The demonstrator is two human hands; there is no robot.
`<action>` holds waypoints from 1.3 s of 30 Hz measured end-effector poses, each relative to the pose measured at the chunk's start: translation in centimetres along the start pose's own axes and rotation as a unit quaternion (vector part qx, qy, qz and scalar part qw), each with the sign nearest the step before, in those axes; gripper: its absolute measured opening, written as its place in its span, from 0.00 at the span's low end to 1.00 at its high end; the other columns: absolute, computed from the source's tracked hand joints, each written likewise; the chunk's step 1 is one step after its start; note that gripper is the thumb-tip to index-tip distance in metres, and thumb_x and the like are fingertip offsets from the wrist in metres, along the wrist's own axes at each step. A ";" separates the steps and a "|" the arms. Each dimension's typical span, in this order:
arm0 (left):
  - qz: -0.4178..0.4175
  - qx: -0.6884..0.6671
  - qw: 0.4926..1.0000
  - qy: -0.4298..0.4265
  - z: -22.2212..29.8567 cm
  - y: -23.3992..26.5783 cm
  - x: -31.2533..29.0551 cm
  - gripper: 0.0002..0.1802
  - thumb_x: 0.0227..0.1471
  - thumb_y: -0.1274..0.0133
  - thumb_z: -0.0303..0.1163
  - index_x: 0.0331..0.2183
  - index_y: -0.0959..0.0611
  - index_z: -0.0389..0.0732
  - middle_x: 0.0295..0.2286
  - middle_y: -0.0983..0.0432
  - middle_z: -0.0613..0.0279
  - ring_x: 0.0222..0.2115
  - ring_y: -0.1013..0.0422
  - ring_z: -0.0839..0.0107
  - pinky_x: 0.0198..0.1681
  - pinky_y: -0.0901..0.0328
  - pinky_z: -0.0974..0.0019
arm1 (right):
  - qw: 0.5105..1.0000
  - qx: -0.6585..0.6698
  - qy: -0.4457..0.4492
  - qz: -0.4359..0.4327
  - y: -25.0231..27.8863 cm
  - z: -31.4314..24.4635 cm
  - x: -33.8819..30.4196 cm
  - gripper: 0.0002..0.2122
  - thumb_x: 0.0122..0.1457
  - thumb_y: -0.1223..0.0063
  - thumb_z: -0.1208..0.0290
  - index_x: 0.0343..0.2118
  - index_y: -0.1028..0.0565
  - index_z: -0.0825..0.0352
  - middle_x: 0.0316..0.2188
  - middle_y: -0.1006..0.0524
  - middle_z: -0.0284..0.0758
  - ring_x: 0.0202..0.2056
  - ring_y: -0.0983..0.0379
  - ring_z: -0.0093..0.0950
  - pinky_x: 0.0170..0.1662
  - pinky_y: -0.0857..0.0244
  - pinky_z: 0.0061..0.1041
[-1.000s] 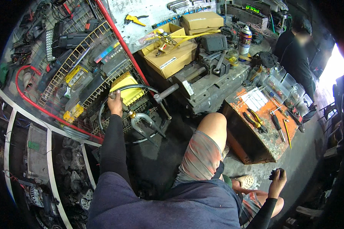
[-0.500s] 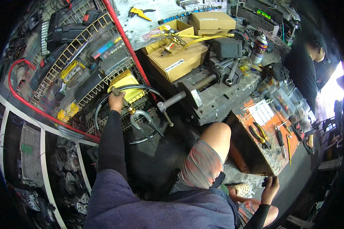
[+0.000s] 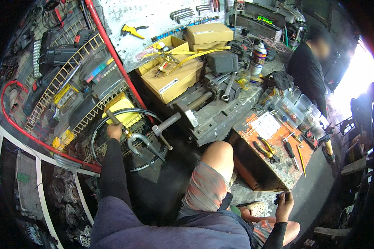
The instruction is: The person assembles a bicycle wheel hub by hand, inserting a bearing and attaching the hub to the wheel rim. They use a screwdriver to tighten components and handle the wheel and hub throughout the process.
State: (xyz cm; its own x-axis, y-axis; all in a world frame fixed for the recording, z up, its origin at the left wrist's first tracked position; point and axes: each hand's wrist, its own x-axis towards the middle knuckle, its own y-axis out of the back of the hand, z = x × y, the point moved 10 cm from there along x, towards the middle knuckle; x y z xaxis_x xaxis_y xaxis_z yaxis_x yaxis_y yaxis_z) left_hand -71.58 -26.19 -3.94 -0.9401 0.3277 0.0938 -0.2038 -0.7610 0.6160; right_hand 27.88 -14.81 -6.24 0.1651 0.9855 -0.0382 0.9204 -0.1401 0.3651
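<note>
At left, my left hand [image 3: 114, 131] is wrapped round the stem of a metal fork [image 3: 139, 139] with two curved, greyish legs and a brass-coloured crown. The fork stands in front of a dark hoop [image 3: 94, 137] and a yellow container [image 3: 122, 108]. To its right is a large bench vise [image 3: 205, 126] with a bar handle [image 3: 165, 138]. At lower right, my right hand [image 3: 284, 206] pinches a small black piece [image 3: 277, 199], too small to make out, beside the near corner of an orange-topped box [image 3: 278, 166].
Pliers [image 3: 266, 149], a screwdriver [image 3: 290, 153] and a yellow stick [image 3: 301, 160] lie on the orange top. Clear plastic bins [image 3: 293, 110] stand behind them. Cardboard boxes [image 3: 170, 81] sit beyond the vise. Wire racks [image 3: 66, 74] with a red frame fill the left. Another person [image 3: 309, 66] stands at far right.
The whole view has shifted, so the scene sits further left. The other person's upper body has turned and leans differently. Both my hands keep their holds.
</note>
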 end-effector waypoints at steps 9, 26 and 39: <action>0.120 -0.150 0.954 -0.230 9.5 -0.2 -19.6 0.23 0.67 0.44 0.21 0.62 0.25 0.30 0.56 0.21 0.45 0.56 0.24 0.54 0.62 0.31 0.54 | 0.996 0.071 -0.057 0.007 -1.2 -0.4 -2.5 0.02 0.67 0.39 0.79 0.38 0.19 0.72 0.29 0.18 0.33 0.30 0.22 0.22 0.35 0.25 0.26; -0.570 -0.158 0.612 -0.526 32.7 -17.0 -67.0 0.15 0.54 0.33 0.24 0.46 0.10 0.39 0.41 0.13 0.53 0.40 0.16 0.53 0.43 0.22 0.56 | 0.989 0.109 0.008 -0.094 -6.0 -9.1 -6.1 0.18 0.69 0.36 0.79 0.57 0.28 0.75 0.46 0.13 0.48 0.47 0.13 0.31 0.51 0.19 0.30; -0.415 0.033 0.717 -0.559 44.0 -32.8 -57.9 0.15 0.58 0.34 0.32 0.45 0.09 0.34 0.38 0.13 0.41 0.41 0.17 0.43 0.47 0.25 0.45 | 0.998 0.038 -0.046 -0.020 -0.1 1.1 -5.5 0.19 0.67 0.34 0.71 0.57 0.22 0.73 0.43 0.12 0.49 0.46 0.12 0.39 0.49 0.20 0.35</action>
State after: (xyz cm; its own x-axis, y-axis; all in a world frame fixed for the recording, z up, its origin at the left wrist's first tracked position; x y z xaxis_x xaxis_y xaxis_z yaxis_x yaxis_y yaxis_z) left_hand 1.57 4.41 4.80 0.3114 0.9246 0.2195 -0.5176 -0.0287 0.8552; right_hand 27.27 -20.31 -7.11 0.1556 0.9782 -0.1375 0.9508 -0.1105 0.2896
